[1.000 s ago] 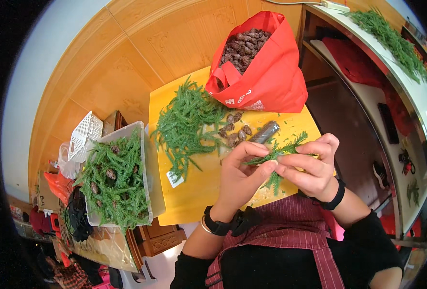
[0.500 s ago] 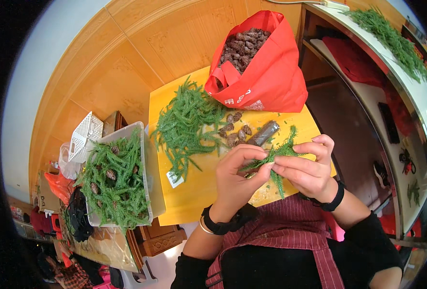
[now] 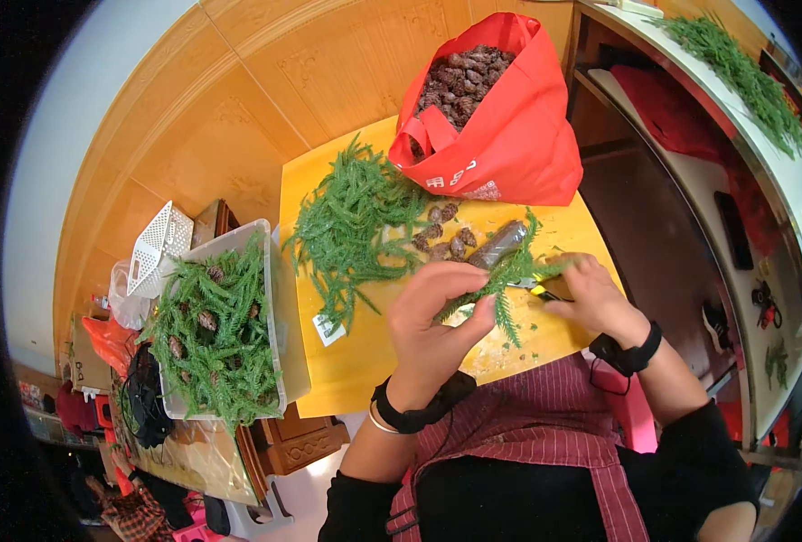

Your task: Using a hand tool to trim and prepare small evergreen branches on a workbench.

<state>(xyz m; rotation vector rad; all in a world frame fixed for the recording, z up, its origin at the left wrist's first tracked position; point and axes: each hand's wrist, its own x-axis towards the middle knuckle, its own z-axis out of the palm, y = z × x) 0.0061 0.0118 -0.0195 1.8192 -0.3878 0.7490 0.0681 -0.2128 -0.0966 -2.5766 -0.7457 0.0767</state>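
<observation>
Between the thumb and fingers of my left hand is a green artificial pine sprig, its needled branches spreading to the right over the table. My right hand is apart from the sprig, fingers spread, at the handles of a tool with yellow and black grips; pliers or cutters, partly hidden by the sprig and hand. A dark cylinder in clear wrap lies just beyond the sprig. Several loose pine cones sit beside it.
The yellow table carries a heap of green sprigs and a red bag full of pine cones. To the left stands a clear plastic bin of greenery and cones. Shelving rises at the right.
My right hand has let go of the sprig and moved right and down to the tool. My left hand keeps the sprig, which now stands more upright.
</observation>
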